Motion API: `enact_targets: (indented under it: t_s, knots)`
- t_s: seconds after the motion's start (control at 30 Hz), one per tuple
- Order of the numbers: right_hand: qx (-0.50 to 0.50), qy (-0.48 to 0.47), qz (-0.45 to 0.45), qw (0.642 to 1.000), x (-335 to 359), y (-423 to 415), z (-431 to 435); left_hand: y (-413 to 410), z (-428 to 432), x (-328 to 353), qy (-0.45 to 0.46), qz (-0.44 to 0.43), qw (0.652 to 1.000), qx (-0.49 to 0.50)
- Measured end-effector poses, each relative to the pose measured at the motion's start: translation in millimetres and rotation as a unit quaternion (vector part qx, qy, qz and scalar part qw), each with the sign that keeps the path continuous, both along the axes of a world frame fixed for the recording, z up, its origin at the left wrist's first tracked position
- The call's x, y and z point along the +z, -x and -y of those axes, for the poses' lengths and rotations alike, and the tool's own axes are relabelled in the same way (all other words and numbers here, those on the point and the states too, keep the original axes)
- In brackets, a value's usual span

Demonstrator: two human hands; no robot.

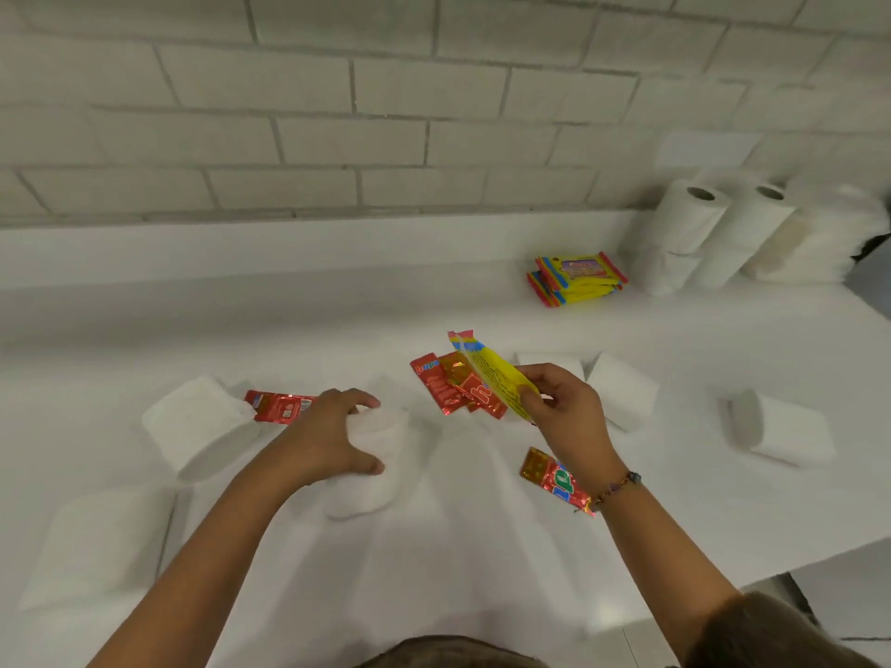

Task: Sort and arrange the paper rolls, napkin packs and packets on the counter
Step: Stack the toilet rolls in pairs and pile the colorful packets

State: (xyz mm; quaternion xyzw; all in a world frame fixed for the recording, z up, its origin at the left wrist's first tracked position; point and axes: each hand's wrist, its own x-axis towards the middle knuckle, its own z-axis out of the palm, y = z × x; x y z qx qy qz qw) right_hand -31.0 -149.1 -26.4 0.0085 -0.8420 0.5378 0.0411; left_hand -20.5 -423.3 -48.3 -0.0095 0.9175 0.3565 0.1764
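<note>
My left hand [337,436] grips a white paper roll [371,479] lying on the white counter [458,595]. My right hand [564,412] pinches a yellow packet [487,368], lifted and tilted above two red packets [458,385]. One red packet [277,405] lies left of my left hand, beside a white napkin pack [197,426]. Another red packet [549,477] lies under my right wrist. A stack of yellow packets [576,279] sits at the back right, next to upright paper rolls [704,233].
More white napkin packs lie around: one at front left [96,547], one right of my right hand [622,390], one at the far right [781,431]. A stack of napkin packs [815,238] stands beyond the rolls. A tiled wall [385,113] backs the counter.
</note>
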Motion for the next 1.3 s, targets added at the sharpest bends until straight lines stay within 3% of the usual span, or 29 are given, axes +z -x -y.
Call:
enact_targets:
  t_s: [0.13,0.27,0.4,0.57,0.83,1.1,1.17,1.3]
  knots:
    - [-0.031,-0.146,-0.081,0.985,19,29,-40,35,-34,13,-0.062,-0.116,0.99,0.046]
    - [-0.043,-0.28,-0.111,0.953,33,77,-87,66,-68,20,-0.109,-0.179,0.973,0.102]
    - [-0.051,-0.345,-0.122,0.929,34,136,-133,93,-106,20,-0.155,-0.2,0.959,0.124]
    - [-0.033,-0.402,-0.132,0.906,22,221,-170,123,-143,14,-0.147,-0.21,0.955,0.152]
    - [0.05,-0.445,-0.056,0.893,-41,288,-186,139,-167,13,-0.098,-0.232,0.94,0.232]
    - [0.061,-0.343,-0.074,0.935,-20,233,-176,125,-173,21,-0.095,-0.229,0.936,0.25]
    - [0.09,-0.335,-0.012,0.938,-17,200,-174,124,-172,21,-0.1,-0.229,0.933,0.258]
    - [0.11,-0.376,0.142,0.909,-27,143,-184,120,-175,19,-0.114,-0.239,0.928,0.261]
